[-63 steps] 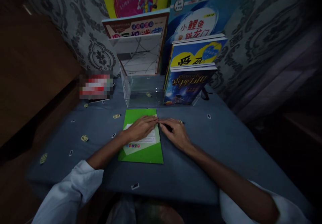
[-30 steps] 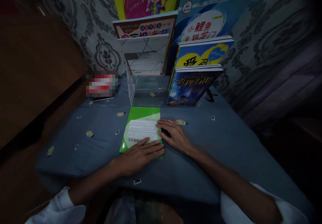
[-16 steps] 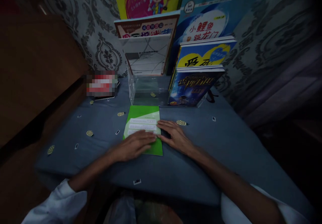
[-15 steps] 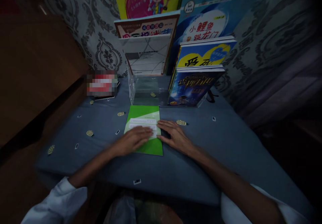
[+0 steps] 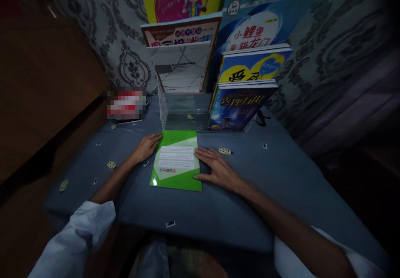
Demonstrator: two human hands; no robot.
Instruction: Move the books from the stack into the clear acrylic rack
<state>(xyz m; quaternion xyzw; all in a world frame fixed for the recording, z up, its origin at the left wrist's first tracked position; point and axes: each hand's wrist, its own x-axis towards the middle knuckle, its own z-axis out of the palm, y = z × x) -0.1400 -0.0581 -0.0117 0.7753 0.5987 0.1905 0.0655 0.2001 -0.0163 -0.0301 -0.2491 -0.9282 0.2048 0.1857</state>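
A green book (image 5: 178, 179) with white text panels lies flat on the cloth in front of me, its print upside down to my view. At its far left corner is my left hand (image 5: 148, 146), fingers stretched out and the tips touching the edge. My right hand (image 5: 216, 166) rests along the book's right side, fingers extended and thumb apart, fingertips just over the edge. Neither hand grips anything. Right behind the book stands a clear tiered rack (image 5: 184, 121) with books upright in it.
The rack holds a dark blue book (image 5: 240, 107) at its front right and a grey-white book (image 5: 183, 69) on the left. Blurred red-and-white books (image 5: 126, 105) lie at the table's far left. A blue-grey cloth (image 5: 237, 211) covers the table; a brown wooden panel (image 5: 46, 82) stands left.
My left hand has moved off the green book's cover, left and away from me, to its far left corner. The right hand has stayed at the right edge.
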